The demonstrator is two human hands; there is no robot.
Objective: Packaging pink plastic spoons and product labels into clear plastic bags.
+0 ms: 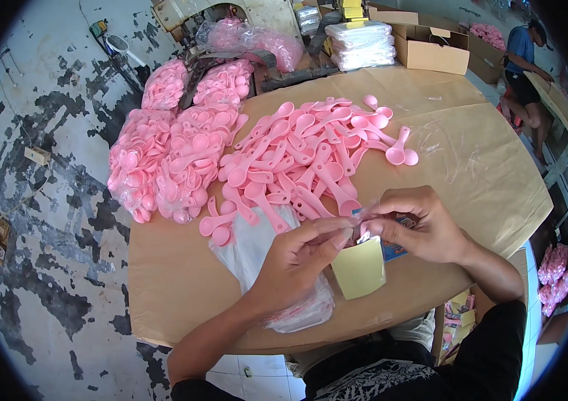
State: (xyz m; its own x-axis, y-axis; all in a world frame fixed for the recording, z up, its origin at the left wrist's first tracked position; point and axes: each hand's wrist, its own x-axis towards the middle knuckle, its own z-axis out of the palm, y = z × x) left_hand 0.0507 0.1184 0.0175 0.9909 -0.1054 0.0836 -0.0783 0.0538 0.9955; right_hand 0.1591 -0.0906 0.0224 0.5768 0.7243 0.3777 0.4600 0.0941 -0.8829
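Both my hands meet over the near part of the table. My left hand (294, 264) pinches the top of a small clear plastic bag with a pale yellow card (358, 273) in it. My right hand (424, 224) also grips that bag's upper edge, its thumb and fingers pressed together. Something pink shows between the fingertips, partly hidden. Behind the bag, a blue printed card (394, 250) peeks out beneath my right hand. Under my left hand lies a stack of flat clear plastic bags (238, 257). Just beyond spreads a loose heap of pink plastic spoons (304, 154).
Bulging clear bags of pink spoons (187, 154) stand at the table's left edge. Wrapped clear packs (362, 43) and an open cardboard box (434, 50) are at the back. A box of packed cards (457, 317) sits below the right edge. Another person (527, 73) works far right.
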